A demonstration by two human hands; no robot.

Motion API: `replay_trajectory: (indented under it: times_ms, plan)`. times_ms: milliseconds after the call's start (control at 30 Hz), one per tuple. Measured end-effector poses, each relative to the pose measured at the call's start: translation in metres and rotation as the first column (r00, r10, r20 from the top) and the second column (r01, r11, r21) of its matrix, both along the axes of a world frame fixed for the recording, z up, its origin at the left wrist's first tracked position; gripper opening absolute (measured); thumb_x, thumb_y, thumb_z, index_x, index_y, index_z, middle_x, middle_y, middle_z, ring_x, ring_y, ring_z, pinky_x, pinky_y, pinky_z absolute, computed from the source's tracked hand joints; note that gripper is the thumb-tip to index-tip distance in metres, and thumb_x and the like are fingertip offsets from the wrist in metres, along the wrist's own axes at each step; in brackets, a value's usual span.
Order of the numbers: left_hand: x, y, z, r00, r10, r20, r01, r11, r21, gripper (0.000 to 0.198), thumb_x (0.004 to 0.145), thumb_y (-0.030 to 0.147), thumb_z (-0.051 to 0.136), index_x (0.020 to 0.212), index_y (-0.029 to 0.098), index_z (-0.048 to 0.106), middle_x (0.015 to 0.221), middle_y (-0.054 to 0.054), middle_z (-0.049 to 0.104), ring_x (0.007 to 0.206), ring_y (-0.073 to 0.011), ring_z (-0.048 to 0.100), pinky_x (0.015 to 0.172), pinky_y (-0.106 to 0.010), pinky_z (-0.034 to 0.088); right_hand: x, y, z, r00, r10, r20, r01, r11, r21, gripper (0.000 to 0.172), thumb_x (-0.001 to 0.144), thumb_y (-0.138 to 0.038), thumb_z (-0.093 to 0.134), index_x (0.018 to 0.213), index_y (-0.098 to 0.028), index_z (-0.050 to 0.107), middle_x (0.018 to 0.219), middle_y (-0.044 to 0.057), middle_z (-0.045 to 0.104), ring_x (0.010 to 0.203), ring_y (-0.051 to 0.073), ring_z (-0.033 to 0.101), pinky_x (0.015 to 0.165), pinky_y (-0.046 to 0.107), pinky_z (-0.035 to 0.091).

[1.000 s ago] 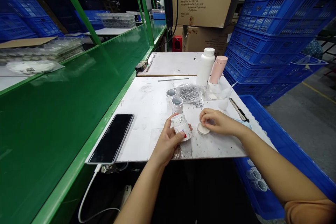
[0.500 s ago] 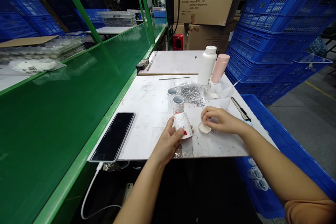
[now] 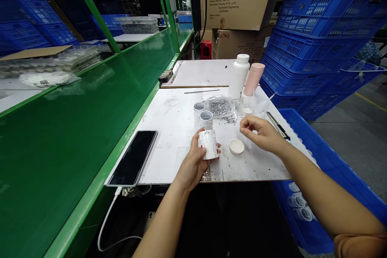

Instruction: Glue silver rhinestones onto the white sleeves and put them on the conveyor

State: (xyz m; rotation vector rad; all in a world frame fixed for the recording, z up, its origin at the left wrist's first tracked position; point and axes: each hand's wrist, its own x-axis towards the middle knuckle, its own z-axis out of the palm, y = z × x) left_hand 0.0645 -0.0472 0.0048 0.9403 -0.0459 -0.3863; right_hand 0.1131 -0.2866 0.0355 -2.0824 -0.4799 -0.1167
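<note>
My left hand (image 3: 194, 164) is wrapped round a white cylindrical cup (image 3: 208, 145) with small red marks, tilted above the table's front edge. My right hand (image 3: 262, 134) hovers to the right of a shallow white round lid (image 3: 236, 146), thumb and fingertips pinched together; whatever they hold is too small to make out. Just beyond the held cup stand two more white cups (image 3: 206, 123) with open tops. Behind these lies a clear plastic bag (image 3: 220, 107) of tiny silver parts, and some loose silver bits (image 3: 231, 121) are scattered in front of it.
A phone (image 3: 133, 158) on a charging cable lies left, beside the green conveyor (image 3: 90, 117). At the back stand a white bottle (image 3: 239, 75) and a pink tumbler (image 3: 254, 79). A utility knife (image 3: 278, 125) lies right, above a blue bin (image 3: 329, 169) containing several cups.
My right hand has moved right and slightly up, away from the lid, uncovering it. The cup in my left hand has been turned, so its red marks sit differently.
</note>
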Motion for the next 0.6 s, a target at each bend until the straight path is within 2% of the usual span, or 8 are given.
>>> replay_trajectory:
  times_ms: [67, 133, 267, 433, 500, 600]
  plan:
    - [-0.002, -0.003, -0.002, 0.996, 0.046, 0.082, -0.051, 0.997, 0.064, 0.082, 0.081, 0.033, 0.07, 0.147, 0.033, 0.02, 0.107, -0.006, 0.066, 0.098, -0.0197, 0.063, 0.09, -0.033, 0.046, -0.014, 0.009, 0.009, 0.995, -0.098, -0.031, 0.101, 0.985, 0.14, 0.009, 0.085, -0.026, 0.059, 0.08, -0.019, 0.058, 0.071, 0.001, 0.055, 0.063, 0.012, 0.049, 0.057, 0.026, 0.04]
    - [-0.004, -0.006, -0.004, 0.982, 0.085, 0.171, -0.106, 0.987, 0.118, 0.081, 0.08, 0.03, 0.072, 0.144, 0.033, 0.022, 0.112, -0.005, 0.064, 0.1, -0.0189, 0.062, 0.092, -0.033, 0.044, -0.031, 0.024, 0.016, 0.986, -0.144, -0.081, 0.163, 0.934, 0.318, 0.011, 0.084, -0.029, 0.06, 0.079, -0.019, 0.058, 0.063, -0.001, 0.053, 0.055, 0.011, 0.046, 0.051, 0.024, 0.039]
    - [-0.008, -0.01, -0.009, 0.947, 0.14, 0.288, -0.198, 0.963, 0.185, 0.075, 0.076, 0.027, 0.076, 0.136, 0.032, 0.032, 0.115, -0.006, 0.062, 0.094, -0.0171, 0.063, 0.089, -0.031, 0.046, -0.061, 0.067, 0.008, 0.977, -0.106, -0.186, 0.191, 0.827, 0.529, 0.016, 0.083, -0.033, 0.064, 0.076, -0.02, 0.059, 0.056, -0.003, 0.051, 0.048, 0.009, 0.043, 0.044, 0.022, 0.035]
    - [-0.014, -0.012, -0.015, 0.9, 0.197, 0.388, -0.308, 0.918, 0.249, 0.07, 0.074, 0.024, 0.077, 0.133, 0.031, 0.04, 0.13, -0.009, 0.053, 0.112, -0.0228, 0.058, 0.096, -0.034, 0.046, -0.07, 0.105, -0.016, 0.957, -0.146, -0.252, 0.28, 0.704, 0.653, 0.014, 0.084, -0.032, 0.065, 0.08, -0.019, 0.062, 0.065, -0.002, 0.054, 0.053, 0.009, 0.045, 0.049, 0.021, 0.039]
    - [-0.016, -0.013, -0.017, 0.88, 0.213, 0.425, -0.349, 0.896, 0.274, 0.07, 0.074, 0.022, 0.077, 0.133, 0.031, 0.041, 0.135, -0.009, 0.05, 0.116, -0.0241, 0.056, 0.098, -0.036, 0.045, -0.07, 0.11, -0.02, 0.956, -0.149, -0.252, 0.283, 0.685, 0.672, 0.012, 0.084, -0.031, 0.065, 0.081, -0.02, 0.062, 0.07, -0.001, 0.056, 0.059, 0.01, 0.048, 0.054, 0.022, 0.042]
    - [-0.018, -0.013, -0.019, 0.868, 0.226, 0.441, -0.376, 0.88, 0.289, 0.071, 0.073, 0.02, 0.077, 0.134, 0.031, 0.043, 0.136, -0.009, 0.05, 0.118, -0.0247, 0.055, 0.101, -0.037, 0.044, -0.07, 0.111, -0.02, 0.96, -0.161, -0.229, 0.275, 0.693, 0.667, 0.012, 0.085, -0.03, 0.064, 0.08, -0.02, 0.062, 0.071, 0.0, 0.057, 0.064, 0.012, 0.051, 0.059, 0.024, 0.044]
